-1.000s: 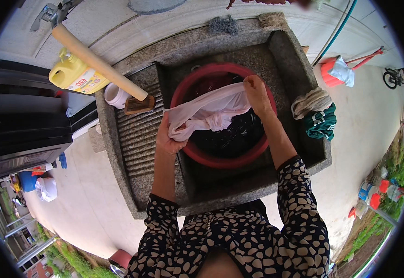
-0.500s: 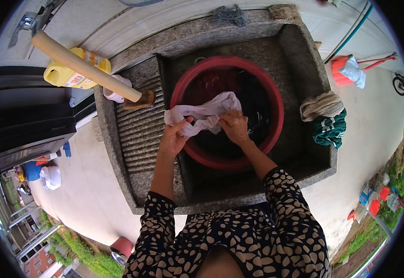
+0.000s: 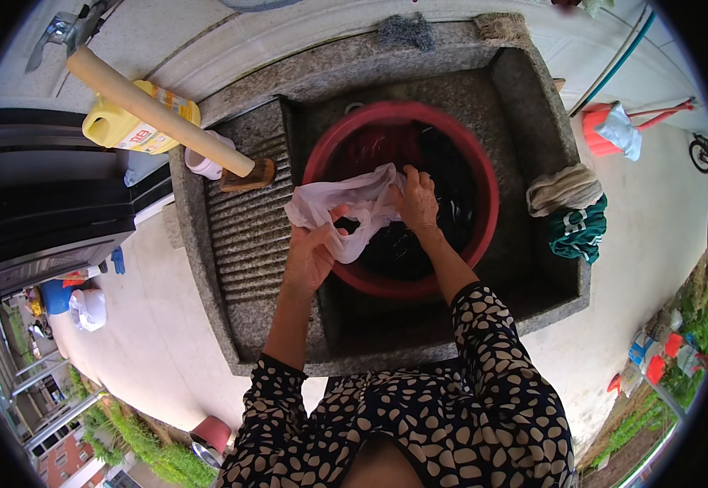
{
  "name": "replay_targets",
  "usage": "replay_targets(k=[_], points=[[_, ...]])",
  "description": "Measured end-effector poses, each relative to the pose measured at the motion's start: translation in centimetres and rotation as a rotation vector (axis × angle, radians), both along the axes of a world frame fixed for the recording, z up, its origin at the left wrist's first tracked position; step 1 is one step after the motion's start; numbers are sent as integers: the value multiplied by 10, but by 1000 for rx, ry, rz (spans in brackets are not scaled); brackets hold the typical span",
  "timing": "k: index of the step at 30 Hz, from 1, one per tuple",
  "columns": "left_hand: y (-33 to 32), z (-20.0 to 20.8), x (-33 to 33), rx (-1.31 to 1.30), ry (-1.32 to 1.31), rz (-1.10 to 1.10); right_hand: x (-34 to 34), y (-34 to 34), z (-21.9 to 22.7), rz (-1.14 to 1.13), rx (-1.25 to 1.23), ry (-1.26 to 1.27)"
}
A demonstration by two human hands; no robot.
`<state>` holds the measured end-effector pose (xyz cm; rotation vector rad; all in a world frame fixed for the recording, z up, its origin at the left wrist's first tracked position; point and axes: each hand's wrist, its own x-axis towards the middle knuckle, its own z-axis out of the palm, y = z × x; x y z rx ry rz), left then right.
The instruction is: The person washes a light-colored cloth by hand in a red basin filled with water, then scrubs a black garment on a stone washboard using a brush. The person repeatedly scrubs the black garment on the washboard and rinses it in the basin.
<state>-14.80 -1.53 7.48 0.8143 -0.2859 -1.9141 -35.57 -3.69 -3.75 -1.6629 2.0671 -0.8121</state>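
Now, left hand [image 3: 311, 260]: clutching the pale cloth [image 3: 313, 203] by its left end!
Right hand [image 3: 419, 203]: grasping its right end.
Cloth: looped, up over the red basin [image 3: 490, 203].
Basin: down in the stone sink [image 3: 529, 264], beside the ribbed slab [image 3: 248, 236].

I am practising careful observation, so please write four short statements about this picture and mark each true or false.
1. The left hand and right hand both touch the pale cloth. True.
2. The basin is blue. False: the basin is red.
3. A yellow jug stands left of the basin. True.
4. The green cloth lies inside the basin. False: the green cloth is at the right edge of the sink.
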Motion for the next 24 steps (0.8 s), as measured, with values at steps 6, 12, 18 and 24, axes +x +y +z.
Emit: replay_targets(k=[6,12,18,24], points=[[8,-14,36,53,-55,-8,-39,7,-27,-207,147,-471],[8,-4,42,110,-293,106,-87,-12,94,-242,-37,-1512],[-35,16,2,1,-575,358,-92,-20,161,-117,-174,-953],[-13,-115,-46,-340,-1192,-56,-12,-11,8,6,-234,-151]])
